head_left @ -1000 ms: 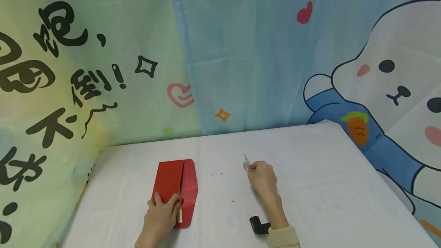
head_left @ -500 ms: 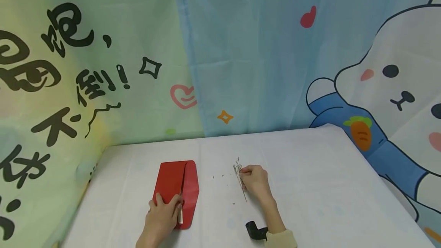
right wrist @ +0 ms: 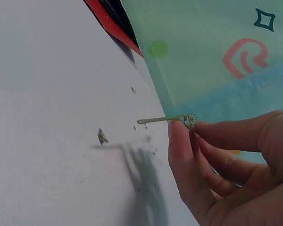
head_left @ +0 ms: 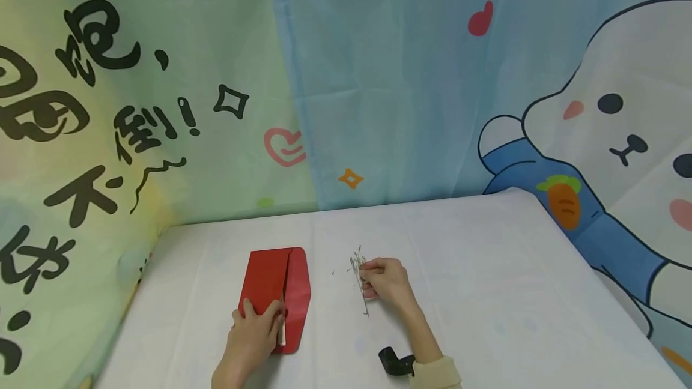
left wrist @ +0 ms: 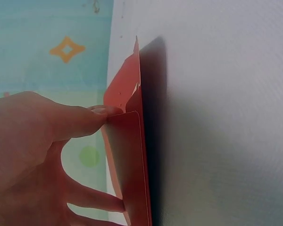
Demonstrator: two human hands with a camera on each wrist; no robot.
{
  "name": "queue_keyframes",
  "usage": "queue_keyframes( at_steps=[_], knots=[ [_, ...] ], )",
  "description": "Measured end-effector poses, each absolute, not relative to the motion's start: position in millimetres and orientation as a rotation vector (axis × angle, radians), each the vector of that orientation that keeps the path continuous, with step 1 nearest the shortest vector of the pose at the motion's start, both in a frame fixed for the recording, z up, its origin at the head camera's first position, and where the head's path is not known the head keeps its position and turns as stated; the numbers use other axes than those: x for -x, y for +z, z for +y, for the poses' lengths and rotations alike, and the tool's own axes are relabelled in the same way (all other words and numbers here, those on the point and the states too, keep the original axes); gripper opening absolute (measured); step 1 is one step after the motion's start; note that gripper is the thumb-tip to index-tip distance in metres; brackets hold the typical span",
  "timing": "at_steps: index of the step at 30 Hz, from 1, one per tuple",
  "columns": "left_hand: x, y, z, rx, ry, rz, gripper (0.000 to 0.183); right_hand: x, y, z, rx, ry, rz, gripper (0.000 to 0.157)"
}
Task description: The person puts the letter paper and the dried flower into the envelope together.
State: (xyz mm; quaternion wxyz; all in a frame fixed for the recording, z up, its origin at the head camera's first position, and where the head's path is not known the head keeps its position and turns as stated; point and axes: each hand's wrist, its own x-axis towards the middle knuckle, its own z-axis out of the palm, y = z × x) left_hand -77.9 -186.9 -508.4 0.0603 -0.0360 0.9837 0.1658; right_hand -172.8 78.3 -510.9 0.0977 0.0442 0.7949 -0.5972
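A red envelope (head_left: 265, 278) lies on the white table with its flap (head_left: 298, 305) folded out to the right. My left hand (head_left: 250, 335) holds it near the opening, thumb tip at the raised edge in the left wrist view and other fingers on the face. A pale strip shows in the opening. Right of the envelope, my right hand (head_left: 390, 284) pinches a thin dried flower sprig (head_left: 357, 263) between thumb and fingertips, above the table. In the right wrist view its bare stem (right wrist: 155, 120) sticks out from the fingers.
Small dry crumbs, including one larger bit (right wrist: 102, 137), lie on the white tabletop (head_left: 513, 293) under the right hand. A printed curtain (head_left: 378, 89) hangs behind the table's far edge. A black bent device (head_left: 396, 363) sits by the right wrist.
My right hand has moved left with the sprig, closer to the envelope, and more of the stem now shows. The left hand stays on the envelope.
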Motion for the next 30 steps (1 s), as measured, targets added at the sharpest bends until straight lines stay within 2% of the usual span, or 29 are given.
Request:
queue_keyframes(
  at_steps=[13, 30],
  knots=[
    [80, -507, -186, 0.1, 0.492, 2.972, 0.019, 168, -512, 60, 0.053, -1.864, 2.128, 0.019],
    [81, -509, -185, 0.168, 0.499, 2.938, 0.021, 164, -511, 26, 0.123, -1.889, 2.018, 0.02]
  ],
)
